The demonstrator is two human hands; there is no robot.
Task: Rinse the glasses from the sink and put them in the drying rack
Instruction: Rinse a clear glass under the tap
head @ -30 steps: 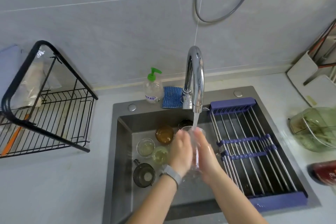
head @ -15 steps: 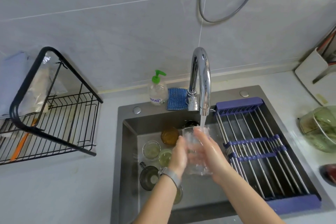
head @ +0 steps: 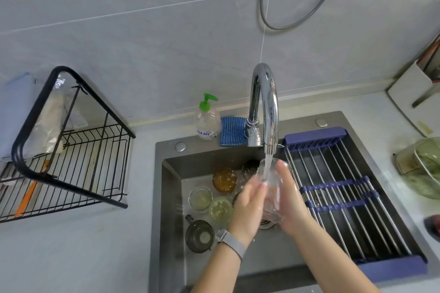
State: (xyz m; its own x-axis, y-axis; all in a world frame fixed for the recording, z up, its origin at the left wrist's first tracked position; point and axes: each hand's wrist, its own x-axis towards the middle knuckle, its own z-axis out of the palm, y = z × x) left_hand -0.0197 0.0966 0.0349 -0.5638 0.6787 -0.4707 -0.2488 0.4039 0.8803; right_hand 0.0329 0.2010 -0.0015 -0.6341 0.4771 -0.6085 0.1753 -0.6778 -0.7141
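While water ran from the tap (head: pixel 265 104) into it, both hands held a clear glass (head: pixel 271 188) upright over the sink (head: pixel 171 197). The left hand (head: pixel 247 209), fingers laid nearly straight, pressed against the glass's left side; the right hand (head: pixel 289 197) cupped its right side, fingers curved round the wall and reaching up to the rim. A grey watch band (head: pixel 232 242) sat on the left wrist.

Left of the hands, on the sink floor, stood an amber glass (head: pixel 224 179), a small clear glass (head: pixel 200 198), a pale green glass (head: pixel 220 209) and a dark lidded pot (head: pixel 199 235); a dark glass (head: pixel 250 166) stood behind, partly hidden by the held one. What they held could not be told.

A roll-up rack (head: pixel 345 197) with blue bars covered the right part of the sink. Behind the sink stood a soap bottle (head: pixel 206 119) and a blue sponge (head: pixel 232 131). A black wire rack (head: pixel 66 164) stood on the counter (head: pixel 71 257) well to the left, with an orange stick (head: pixel 26 197) lying under it. A green bowl (head: pixel 421 166) sat on the counter at right.
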